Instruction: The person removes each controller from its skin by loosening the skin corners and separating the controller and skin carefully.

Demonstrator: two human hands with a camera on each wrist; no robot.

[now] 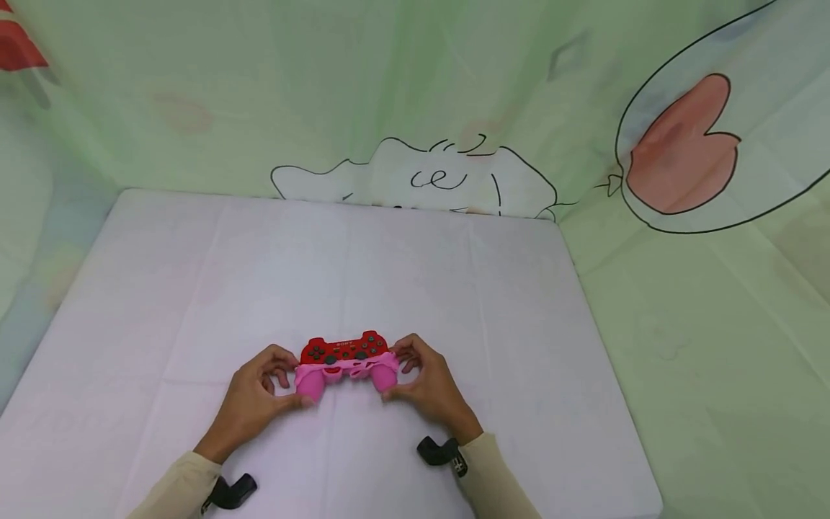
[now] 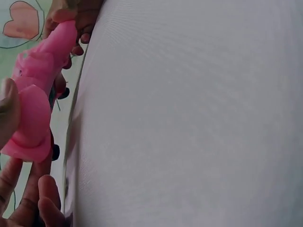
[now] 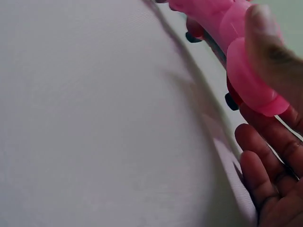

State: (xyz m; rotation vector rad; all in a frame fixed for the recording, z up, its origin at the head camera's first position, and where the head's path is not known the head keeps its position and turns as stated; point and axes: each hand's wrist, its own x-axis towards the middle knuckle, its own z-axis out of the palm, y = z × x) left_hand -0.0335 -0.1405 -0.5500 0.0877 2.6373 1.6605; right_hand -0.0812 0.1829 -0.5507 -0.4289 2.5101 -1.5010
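A red game controller (image 1: 344,350) is held up by both hands, with a pink silicone cover (image 1: 311,383) over its handles and near side. The red face with its buttons and sticks shows in the head view. My left hand (image 1: 256,389) grips the left handle, thumb on the near end and fingers at the far side. Around the right handle, my right hand (image 1: 431,382) holds in the same way. In the left wrist view the pink cover (image 2: 35,113) wraps the handle under the thumb. The right wrist view shows the cover (image 3: 251,80) pressed by the right thumb.
A white-covered table (image 1: 415,288) spreads beneath the hands. Pale green printed cloth (image 1: 259,86) hangs behind and at the sides, with a heart drawing (image 1: 687,155) on the right. Dark wrist devices (image 1: 437,452) sit by the cuffs.
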